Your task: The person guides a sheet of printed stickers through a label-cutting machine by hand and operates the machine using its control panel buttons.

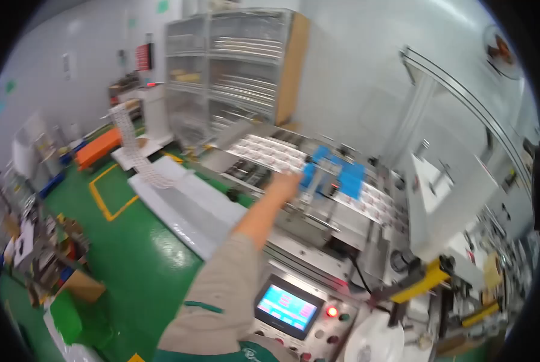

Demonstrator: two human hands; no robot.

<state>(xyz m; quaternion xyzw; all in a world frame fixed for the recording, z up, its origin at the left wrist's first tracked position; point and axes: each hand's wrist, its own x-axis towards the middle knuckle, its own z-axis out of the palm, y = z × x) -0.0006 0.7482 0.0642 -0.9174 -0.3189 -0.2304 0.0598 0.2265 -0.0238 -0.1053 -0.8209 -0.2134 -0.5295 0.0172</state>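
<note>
My left hand point(287, 184) reaches out to the machine at the right end of a white sheet with rows of printed pieces point(267, 152), beside blue material point(351, 180). Its fingers are blurred and partly hidden, so whether they grip the sheet edge is unclear. The printed sheet shows again point(375, 204) to the right of the blue material. A metal bracket point(309, 192) stands just right of my hand. Below my forearm is a control panel with a lit screen point(286, 306). My right hand is out of view.
A metal shelf rack point(246, 63) stands behind the machine. White boards point(191, 205) lie to the left, with a strip of printed material point(138, 160) hanging onto them. A yellow bar point(424, 280) and a white disc point(373, 342) are at lower right. A green bin point(79, 320) is at lower left.
</note>
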